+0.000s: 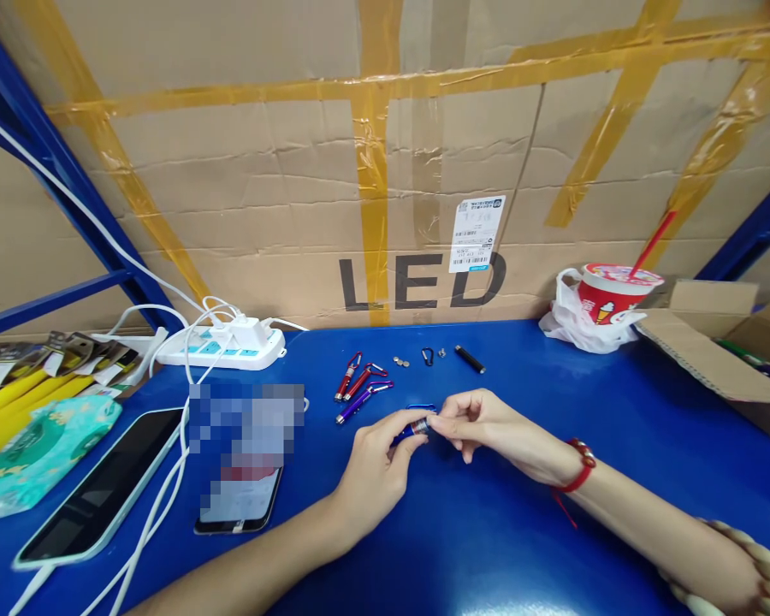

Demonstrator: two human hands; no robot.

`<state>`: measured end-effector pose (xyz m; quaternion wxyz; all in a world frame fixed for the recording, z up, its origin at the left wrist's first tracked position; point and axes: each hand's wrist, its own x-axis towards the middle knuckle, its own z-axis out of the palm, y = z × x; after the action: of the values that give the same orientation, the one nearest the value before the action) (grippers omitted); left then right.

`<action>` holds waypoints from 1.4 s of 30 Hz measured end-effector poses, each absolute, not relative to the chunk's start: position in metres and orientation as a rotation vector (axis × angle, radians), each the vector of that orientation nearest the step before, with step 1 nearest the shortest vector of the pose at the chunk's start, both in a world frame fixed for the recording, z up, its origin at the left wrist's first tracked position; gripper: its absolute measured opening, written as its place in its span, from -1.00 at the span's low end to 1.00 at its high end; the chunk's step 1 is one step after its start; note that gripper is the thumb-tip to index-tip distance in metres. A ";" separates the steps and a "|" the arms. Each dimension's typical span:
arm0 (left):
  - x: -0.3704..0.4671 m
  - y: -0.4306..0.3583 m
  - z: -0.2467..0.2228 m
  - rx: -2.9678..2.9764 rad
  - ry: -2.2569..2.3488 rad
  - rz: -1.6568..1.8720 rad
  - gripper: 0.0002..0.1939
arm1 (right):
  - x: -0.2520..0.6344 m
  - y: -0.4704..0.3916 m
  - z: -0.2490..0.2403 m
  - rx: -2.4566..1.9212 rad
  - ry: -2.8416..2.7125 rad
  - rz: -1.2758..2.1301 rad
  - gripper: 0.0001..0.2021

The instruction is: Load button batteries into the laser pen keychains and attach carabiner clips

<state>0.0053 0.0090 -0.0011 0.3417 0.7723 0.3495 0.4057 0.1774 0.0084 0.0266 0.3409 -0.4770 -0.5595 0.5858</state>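
Between the thumb and fingers of my left hand (385, 458) is a small blue keychain flashlight (404, 435), its silver end pointing right. My right hand (471, 423) pinches at that silver end; whether a small part sits in its fingertips is hidden. A blue carabiner clip (422, 406) shows just behind the flashlight. Beyond my hands lie two red keychain flashlights (364, 382) and a purple one (359, 405), each with a clip. Small button cells (401, 362), a black carabiner (428, 356), tiny metal parts (442, 352) and a black tube (470, 359) lie to their right.
On the left are two phones (103, 488), white cables, a power strip (257, 351), a teal tissue pack (44, 453) and yellow packaged items (26, 398). A red cup (616, 295) in a plastic bag and an open carton (712, 359) stand right. A large cardboard box (263, 188) backs the blue table.
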 end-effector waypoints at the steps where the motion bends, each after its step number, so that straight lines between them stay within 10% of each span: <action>1: 0.006 0.010 0.000 1.989 0.916 1.049 -0.76 | 0.179 0.010 0.026 -1.252 -1.529 1.436 -0.67; 7: 0.006 0.011 0.001 1.928 0.927 1.006 -0.80 | 0.187 0.017 0.025 -1.142 -1.876 0.751 -0.79; 17: 0.004 0.008 0.002 1.966 0.772 0.825 -0.88 | 0.193 0.015 0.028 -0.836 -2.095 0.577 -0.85; 33: 0.003 0.007 -0.005 2.083 0.855 0.938 -0.84 | 0.183 0.012 0.026 -1.307 -1.588 1.515 -0.65; 42: 0.007 0.012 0.003 1.868 0.928 0.928 -0.85 | 0.194 0.011 0.018 -0.959 -2.344 0.061 -0.78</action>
<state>0.0067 0.0119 0.0029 0.4161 0.7440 0.3697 0.3698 0.1943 0.0108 0.0181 0.2993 -0.3613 -0.8828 0.0230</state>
